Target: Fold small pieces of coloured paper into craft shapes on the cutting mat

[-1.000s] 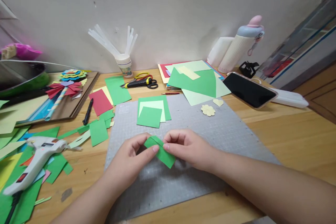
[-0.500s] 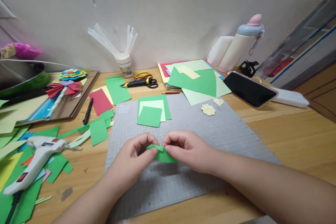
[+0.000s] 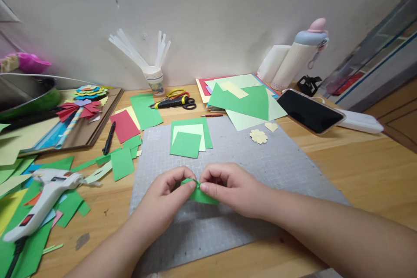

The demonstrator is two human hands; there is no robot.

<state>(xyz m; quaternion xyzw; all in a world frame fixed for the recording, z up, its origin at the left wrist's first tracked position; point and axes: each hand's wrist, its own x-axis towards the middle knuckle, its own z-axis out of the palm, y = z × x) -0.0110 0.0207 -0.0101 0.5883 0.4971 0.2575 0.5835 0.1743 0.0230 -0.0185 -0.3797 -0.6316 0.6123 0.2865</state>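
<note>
Above the grey cutting mat (image 3: 241, 230), a small piece of green paper (image 3: 203, 197) is pinched between both my hands, its upper edge folded or curled. My left hand (image 3: 171, 191) grips its left end with thumb and fingers. My right hand (image 3: 228, 186) pinches the same edge close beside the left thumb, and the fingertips behind the paper are hidden. Just beyond my hands, a green square (image 3: 185, 144) lies on a pale green one (image 3: 202, 132) and a larger green sheet. A cream paper flower (image 3: 258, 136) and a cream heart (image 3: 271, 126) rest farther right.
A white glue gun (image 3: 48, 195) lies on paper scraps at left, near a black pen (image 3: 109, 138). Scissors (image 3: 189, 103), a cup of straws (image 3: 154, 81) and stacked coloured paper (image 3: 244, 102) stand along the back. A phone (image 3: 311, 110) and a bottle (image 3: 298, 58) are at right.
My right hand has shifted slightly left, closer to my left thumb. The green paper's top edge is now bent more between the thumbs.
</note>
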